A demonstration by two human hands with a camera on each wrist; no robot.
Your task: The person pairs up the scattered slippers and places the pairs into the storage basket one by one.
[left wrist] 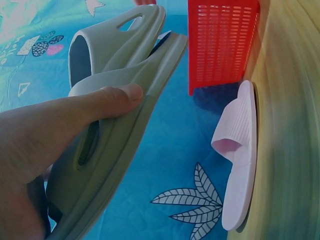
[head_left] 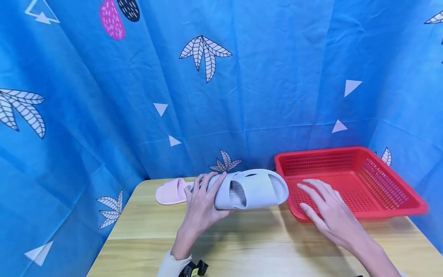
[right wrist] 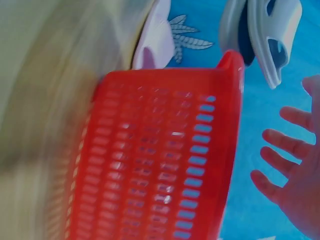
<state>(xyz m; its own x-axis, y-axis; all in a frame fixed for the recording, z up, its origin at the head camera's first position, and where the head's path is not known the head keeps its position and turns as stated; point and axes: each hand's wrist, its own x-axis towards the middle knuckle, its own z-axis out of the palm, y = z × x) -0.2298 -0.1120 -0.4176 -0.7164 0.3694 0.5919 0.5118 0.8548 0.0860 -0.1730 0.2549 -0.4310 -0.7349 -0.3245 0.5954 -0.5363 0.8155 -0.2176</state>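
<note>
A pink slipper (head_left: 171,191) lies near the back left corner of the wooden table (head_left: 242,242), sole down. Just right of it the left hand (head_left: 202,204) grips a grey slipper (head_left: 250,189) by its heel end – thumb and fingers curled round it – holding it off the table. The right hand (head_left: 328,211) hovers with fingers spread, holding nothing, over the near left rim of the red basket (head_left: 387,181) at the table's back right corner
</note>
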